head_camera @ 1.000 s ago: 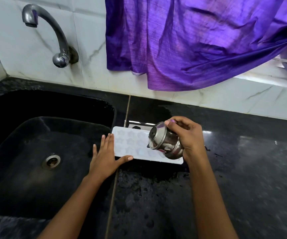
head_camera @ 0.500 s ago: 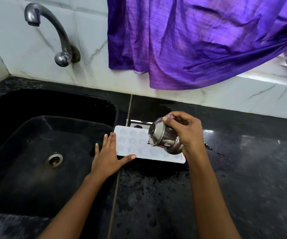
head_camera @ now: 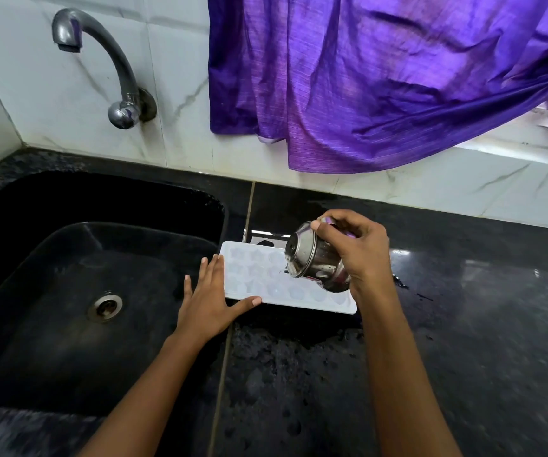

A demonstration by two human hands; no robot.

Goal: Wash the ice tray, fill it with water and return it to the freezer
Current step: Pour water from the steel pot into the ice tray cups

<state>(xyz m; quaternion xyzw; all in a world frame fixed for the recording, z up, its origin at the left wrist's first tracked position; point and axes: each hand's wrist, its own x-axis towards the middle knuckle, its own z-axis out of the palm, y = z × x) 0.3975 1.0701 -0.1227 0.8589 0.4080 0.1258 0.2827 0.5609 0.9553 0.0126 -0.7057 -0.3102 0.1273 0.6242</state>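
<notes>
Gripping a small steel cup [head_camera: 315,262], the right hand [head_camera: 361,252] has its fingers and thumb curled round the cup's body and holds it tipped far over, mouth turned toward the left hand [head_camera: 210,301]. The cup hangs just above the ice tray [head_camera: 256,275], over the tray's end nearest the right hand. Whether water is running from the cup cannot be told.

The white ice tray lies flat on the dark, wet surface [head_camera: 463,324], between the two hands, with star-shaped and rounded pockets facing up. The left hand is flat, with straight fingers. Those fingers lie against the tray's short end, and the thumb is stretched along the tray's near edge, touching it.

Just beyond the left hand's outer side drops the black sink [head_camera: 154,252], with its round metal drain [head_camera: 105,306] well apart from the fingers. Beyond the sink, a curved metal tap [head_camera: 114,67] comes out of the white tiled wall [head_camera: 52,103]. A purple cloth [head_camera: 381,77] hangs down the wall beyond the right hand, its lower edge clear of the surface.
</notes>
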